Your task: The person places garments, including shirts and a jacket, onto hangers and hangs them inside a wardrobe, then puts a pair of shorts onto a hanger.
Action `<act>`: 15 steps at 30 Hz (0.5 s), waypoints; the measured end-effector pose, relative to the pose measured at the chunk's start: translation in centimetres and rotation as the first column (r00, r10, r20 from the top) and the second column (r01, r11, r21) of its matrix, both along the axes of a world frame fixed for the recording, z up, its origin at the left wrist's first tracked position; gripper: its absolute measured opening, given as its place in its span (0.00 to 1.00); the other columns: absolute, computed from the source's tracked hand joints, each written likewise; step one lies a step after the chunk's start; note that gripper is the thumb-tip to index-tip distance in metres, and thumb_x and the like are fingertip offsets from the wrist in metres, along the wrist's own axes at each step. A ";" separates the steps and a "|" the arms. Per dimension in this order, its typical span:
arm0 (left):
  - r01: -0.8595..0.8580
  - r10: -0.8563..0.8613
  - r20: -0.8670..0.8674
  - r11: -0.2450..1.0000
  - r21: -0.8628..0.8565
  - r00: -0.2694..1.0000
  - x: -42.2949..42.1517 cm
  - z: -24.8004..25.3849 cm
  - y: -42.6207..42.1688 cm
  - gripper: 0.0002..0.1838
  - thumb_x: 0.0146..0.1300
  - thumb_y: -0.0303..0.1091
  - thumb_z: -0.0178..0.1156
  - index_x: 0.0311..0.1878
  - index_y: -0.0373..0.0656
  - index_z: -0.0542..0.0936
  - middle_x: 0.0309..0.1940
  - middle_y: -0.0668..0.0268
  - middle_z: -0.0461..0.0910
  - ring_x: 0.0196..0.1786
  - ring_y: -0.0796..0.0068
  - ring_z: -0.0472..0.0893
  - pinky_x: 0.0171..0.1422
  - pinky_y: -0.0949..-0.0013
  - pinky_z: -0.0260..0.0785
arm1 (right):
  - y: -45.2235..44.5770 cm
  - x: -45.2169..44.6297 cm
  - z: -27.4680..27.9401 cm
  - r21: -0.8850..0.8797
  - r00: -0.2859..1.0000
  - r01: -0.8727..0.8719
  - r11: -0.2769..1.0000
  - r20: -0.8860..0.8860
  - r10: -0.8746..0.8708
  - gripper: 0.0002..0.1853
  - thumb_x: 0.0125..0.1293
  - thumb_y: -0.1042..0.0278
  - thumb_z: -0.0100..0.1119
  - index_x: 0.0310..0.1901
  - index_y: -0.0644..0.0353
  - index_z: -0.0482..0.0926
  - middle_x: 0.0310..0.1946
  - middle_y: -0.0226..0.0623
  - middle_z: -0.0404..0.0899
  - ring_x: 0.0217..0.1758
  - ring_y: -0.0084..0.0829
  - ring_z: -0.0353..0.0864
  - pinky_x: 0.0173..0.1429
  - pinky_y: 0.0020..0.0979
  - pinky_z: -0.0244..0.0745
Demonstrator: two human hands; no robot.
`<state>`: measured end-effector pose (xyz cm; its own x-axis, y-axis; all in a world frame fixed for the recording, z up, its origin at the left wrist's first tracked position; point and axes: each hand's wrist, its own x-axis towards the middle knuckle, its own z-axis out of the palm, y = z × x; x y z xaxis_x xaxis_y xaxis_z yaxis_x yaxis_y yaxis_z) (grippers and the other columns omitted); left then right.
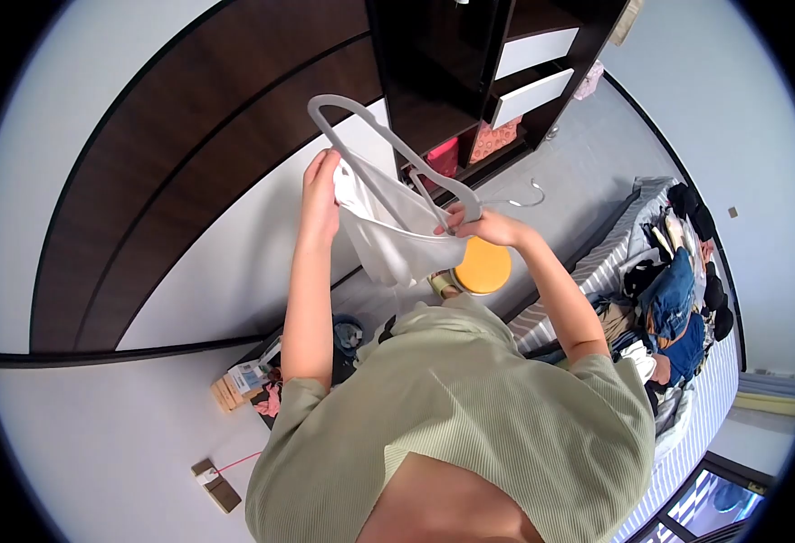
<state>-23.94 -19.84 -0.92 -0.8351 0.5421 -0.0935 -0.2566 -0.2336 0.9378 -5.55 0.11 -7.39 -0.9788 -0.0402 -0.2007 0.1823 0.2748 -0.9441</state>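
A grey hanger (397, 145) with a metal hook pointing right is up in front of me, and a white garment (388, 240) hangs below it. At the garment's left edge, my left hand (321, 185) is closed on the white cloth. My right hand (479, 224) is closed around the hook end of the hanger and touches the garment's right edge. The garment's upper edge is stretched between both hands, with part of the hanger inside or behind the cloth.
A yellow round stool (483, 266) stands below my right hand. Piled clothes (674, 299) cover a striped bed (705, 407) on the right. An open drawer (531, 98) juts from the dark wardrobe (429, 72). A box (234, 386) is at lower left.
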 end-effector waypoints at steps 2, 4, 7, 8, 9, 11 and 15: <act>-0.029 0.029 0.024 1.000 -0.008 0.999 0.6 0.3 0.4 0.09 0.64 0.39 0.53 0.36 0.44 0.75 0.31 0.74 0.74 0.36 0.85 0.73 0.39 0.78 0.64 | 0.4 0.0 0.1 0.043 1.000 -0.016 0.999 0.001 0.016 0.16 0.50 0.69 0.52 0.42 0.60 0.81 0.41 0.36 0.77 0.48 0.30 0.72 0.56 0.28 0.63; 0.020 -0.022 0.038 0.998 0.058 0.999 -0.3 -0.9 0.1 0.09 0.64 0.38 0.52 0.39 0.43 0.75 0.34 0.73 0.75 0.39 0.83 0.74 0.42 0.76 0.65 | 0.9 0.1 0.3 0.090 0.999 0.021 0.996 -0.041 -0.017 0.17 0.49 0.70 0.53 0.42 0.61 0.81 0.41 0.37 0.78 0.46 0.29 0.74 0.54 0.28 0.65; 0.088 -0.106 0.184 0.991 0.103 0.977 -0.9 -1.1 -0.6 0.11 0.65 0.36 0.49 0.45 0.41 0.75 0.41 0.70 0.76 0.45 0.78 0.75 0.50 0.72 0.66 | 2.1 0.6 1.2 0.120 0.996 0.073 0.990 -0.066 -0.066 0.17 0.49 0.71 0.53 0.42 0.61 0.81 0.38 0.36 0.80 0.44 0.28 0.75 0.52 0.26 0.66; 0.109 -0.134 0.254 0.988 0.111 0.958 -1.0 -0.9 -0.8 0.13 0.65 0.35 0.48 0.48 0.40 0.74 0.43 0.68 0.77 0.48 0.75 0.75 0.53 0.69 0.66 | 2.2 0.7 1.6 0.122 0.993 0.102 0.987 -0.068 -0.094 0.17 0.49 0.72 0.53 0.43 0.62 0.81 0.36 0.36 0.81 0.41 0.26 0.76 0.50 0.26 0.68; 0.105 -0.132 0.264 0.988 0.116 0.955 -0.9 -0.6 -0.8 0.12 0.65 0.36 0.48 0.46 0.41 0.75 0.42 0.69 0.77 0.47 0.76 0.75 0.52 0.70 0.66 | 2.4 0.8 1.8 0.127 0.990 0.126 0.984 -0.076 -0.117 0.17 0.49 0.73 0.53 0.43 0.62 0.81 0.36 0.36 0.81 0.41 0.26 0.76 0.50 0.26 0.68; 0.099 -0.133 0.282 0.987 0.130 0.950 -0.5 -0.1 -0.7 0.11 0.63 0.36 0.50 0.44 0.42 0.76 0.40 0.70 0.77 0.45 0.77 0.75 0.49 0.70 0.66 | 2.7 0.9 2.0 0.141 0.982 0.177 0.974 -0.095 -0.165 0.18 0.48 0.73 0.53 0.43 0.63 0.80 0.37 0.37 0.81 0.42 0.26 0.76 0.50 0.26 0.68; 0.119 -0.201 0.310 0.957 0.265 0.929 -0.4 0.0 -0.3 0.11 0.63 0.35 0.50 0.44 0.41 0.76 0.40 0.69 0.78 0.45 0.75 0.75 0.51 0.70 0.66 | 1.4 1.3 4.1 0.369 0.978 0.171 0.914 -0.175 -0.112 0.17 0.55 0.59 0.57 0.43 0.61 0.82 0.37 0.38 0.80 0.40 0.29 0.77 0.50 0.28 0.69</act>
<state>-24.37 -20.15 -0.91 -0.6787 0.7065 -0.2007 -0.5945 -0.3680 0.7149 -4.27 1.54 -3.24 -0.9881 0.1515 -0.0270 0.1135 0.5991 -0.7926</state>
